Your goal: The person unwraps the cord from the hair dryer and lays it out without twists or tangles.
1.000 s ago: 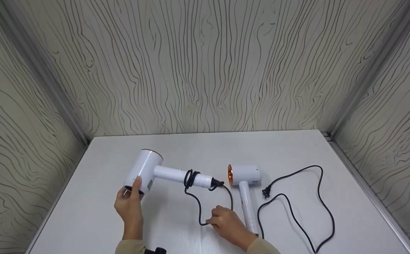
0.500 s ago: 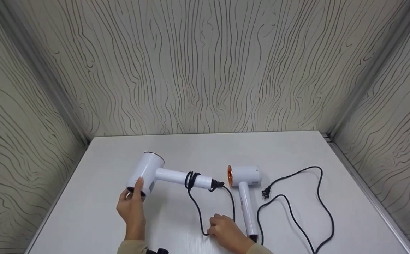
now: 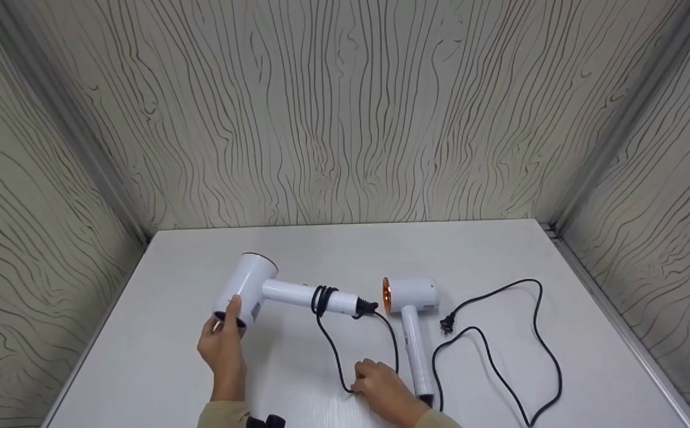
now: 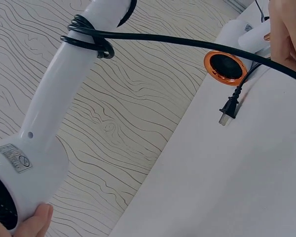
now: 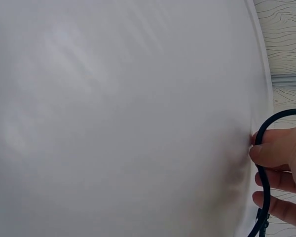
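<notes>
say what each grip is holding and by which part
Left grip: cord-wrapped hair dryer, by its barrel's near end. Right grip: that dryer's black cord, along its loose loop.

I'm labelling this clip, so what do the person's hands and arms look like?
The left hand and right hand are bare, without gloves. The left sleeve and right sleeve are khaki, and a black fitting shows beside the left one.

I see a white hair dryer (image 3: 255,289) held tilted above the desk (image 3: 136,356), its black cord (image 3: 323,301) wound around the handle (image 3: 290,293).
</notes>
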A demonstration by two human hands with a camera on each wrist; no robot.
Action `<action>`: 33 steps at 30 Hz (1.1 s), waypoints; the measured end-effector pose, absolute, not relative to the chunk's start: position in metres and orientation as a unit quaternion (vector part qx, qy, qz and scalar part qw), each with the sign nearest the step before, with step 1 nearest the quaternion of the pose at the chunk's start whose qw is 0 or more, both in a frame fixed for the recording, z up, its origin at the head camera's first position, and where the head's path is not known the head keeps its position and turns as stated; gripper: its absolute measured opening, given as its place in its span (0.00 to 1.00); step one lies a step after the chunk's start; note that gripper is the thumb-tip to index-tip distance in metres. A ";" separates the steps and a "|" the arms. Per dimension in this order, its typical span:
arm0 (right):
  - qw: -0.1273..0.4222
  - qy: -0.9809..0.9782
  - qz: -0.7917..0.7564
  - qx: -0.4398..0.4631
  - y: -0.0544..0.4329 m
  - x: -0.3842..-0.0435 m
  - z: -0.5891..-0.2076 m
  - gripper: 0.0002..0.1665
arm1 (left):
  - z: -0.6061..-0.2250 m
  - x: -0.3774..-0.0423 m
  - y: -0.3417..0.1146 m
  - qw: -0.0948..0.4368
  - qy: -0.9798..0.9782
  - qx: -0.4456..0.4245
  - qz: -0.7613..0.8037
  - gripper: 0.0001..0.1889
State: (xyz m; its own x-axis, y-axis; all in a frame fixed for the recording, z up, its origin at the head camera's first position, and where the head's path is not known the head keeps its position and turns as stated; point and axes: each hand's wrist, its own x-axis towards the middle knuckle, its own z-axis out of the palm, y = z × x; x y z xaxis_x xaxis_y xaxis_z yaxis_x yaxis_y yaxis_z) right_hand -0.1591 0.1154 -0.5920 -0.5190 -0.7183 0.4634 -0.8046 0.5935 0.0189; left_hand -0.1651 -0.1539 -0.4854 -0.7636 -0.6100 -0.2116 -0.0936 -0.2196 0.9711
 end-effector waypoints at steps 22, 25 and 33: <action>0.252 -0.855 0.174 0.419 0.121 -0.151 -0.583 0.09 | -0.484 -0.166 -0.154 0.199 -0.609 0.293 -0.710 0.40; 0.255 -0.854 0.177 0.417 0.122 -0.152 -0.583 0.10 | -0.485 -0.166 -0.154 0.194 -0.609 0.292 -0.711 0.40; 0.242 -0.858 0.195 0.409 0.122 -0.153 -0.576 0.11 | -0.487 -0.165 -0.153 0.189 -0.606 0.295 -0.715 0.41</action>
